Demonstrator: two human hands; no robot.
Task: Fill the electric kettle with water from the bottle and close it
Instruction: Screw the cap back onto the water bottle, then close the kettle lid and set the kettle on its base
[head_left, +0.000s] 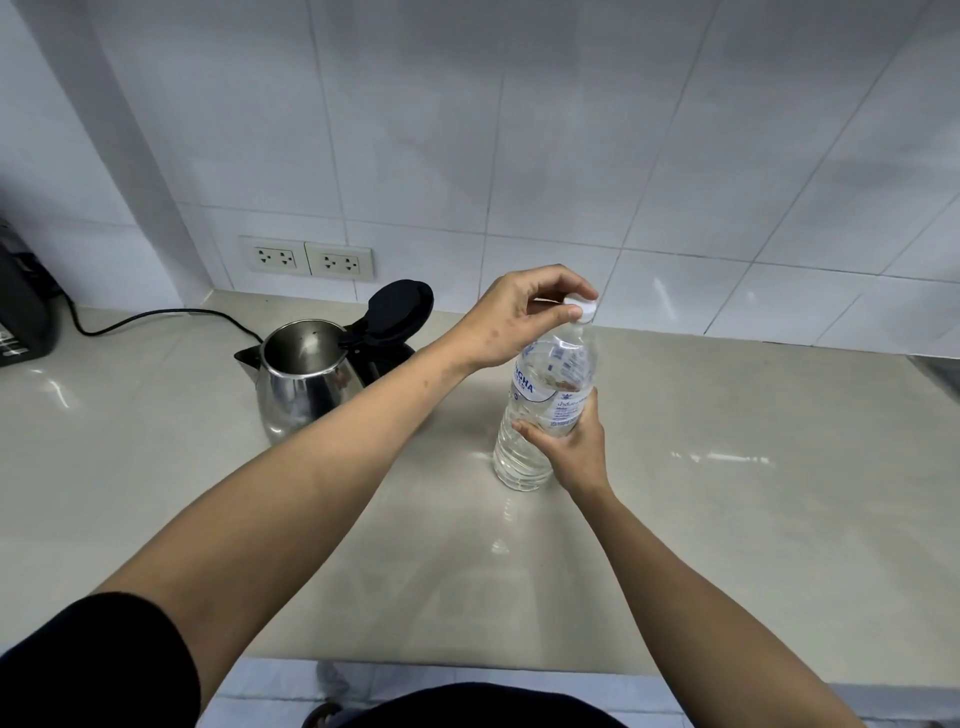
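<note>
A clear plastic water bottle (545, 395) with a white and blue label stands upright on the beige counter (727, 493). My right hand (571, 447) grips its lower body from the right. My left hand (519, 317) reaches over from the left, and its fingertips pinch the white cap (583, 306) on the bottle's neck. To the left of the bottle stands a steel electric kettle (306, 384). Its black lid (400, 309) is flipped up and back, so the empty inside shows.
A black cord (156, 317) runs along the counter from the kettle toward a black appliance (23, 312) at the far left. Two double wall sockets (306, 258) sit in the white tiled wall behind the kettle. The counter's front edge lies close to my body.
</note>
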